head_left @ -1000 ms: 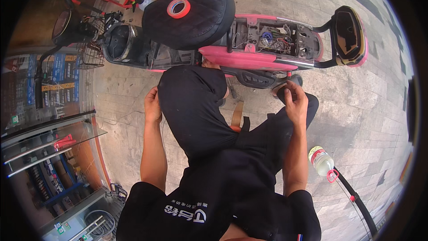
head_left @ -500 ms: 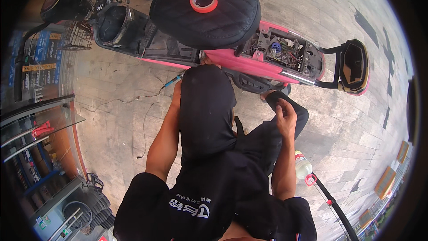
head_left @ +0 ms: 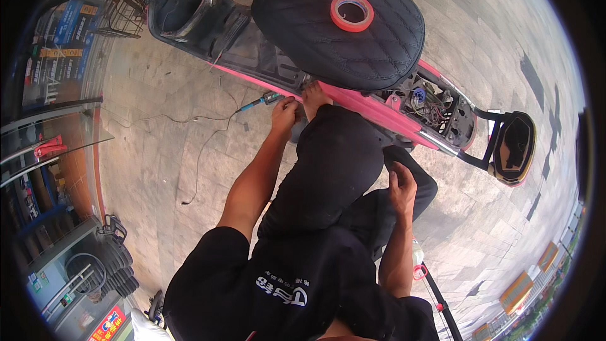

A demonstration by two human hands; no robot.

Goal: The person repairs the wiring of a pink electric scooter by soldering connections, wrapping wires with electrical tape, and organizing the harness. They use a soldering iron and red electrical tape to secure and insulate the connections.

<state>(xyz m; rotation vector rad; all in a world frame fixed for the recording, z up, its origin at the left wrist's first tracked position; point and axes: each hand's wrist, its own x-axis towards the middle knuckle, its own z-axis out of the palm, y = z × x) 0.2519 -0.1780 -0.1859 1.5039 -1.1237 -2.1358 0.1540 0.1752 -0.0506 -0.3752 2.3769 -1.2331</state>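
- Nearest, the person's short-sleeved black cotton shirt (head_left: pixel 284 278) is filling the lower middle, and black cloth trousers (head_left: pixel 338 167) are covering both bent legs.
- On the near right, a clear plastic bottle (head_left: pixel 417 254) is showing only partly behind the right forearm; a slim black pole (head_left: pixel 443 308) is slanting beside it.
- The right hand (head_left: pixel 402 188) is hovering by the right leg, its fingers curling loosely and standing partly open — nothing is showing in its grasp.
- The left hand (head_left: pixel 285 115), farther off, is bending its fingers in toward the thumb; I cannot tell how tightly they are closing or whether they are gripping anything.
- Just left of that hand, a slim tool with a bright blue handle and a metallic end (head_left: pixel 250 105) is lying above the grey paving (head_left: pixel 151 170), its metallic end pointing right; a thin dark cable (head_left: pixel 215 131) is trailing away to the left.
- A bare foot (head_left: pixel 314 99) is resting against the pink-bodied scooter (head_left: pixel 372 111), which is stretching across the far side.
- Over the scooter, a black quilted seat (head_left: pixel 297 12) is carrying a red ring-shaped tape roll (head_left: pixel 338 21) — tangled wiring (head_left: pixel 431 104) is lying exposed to the right.
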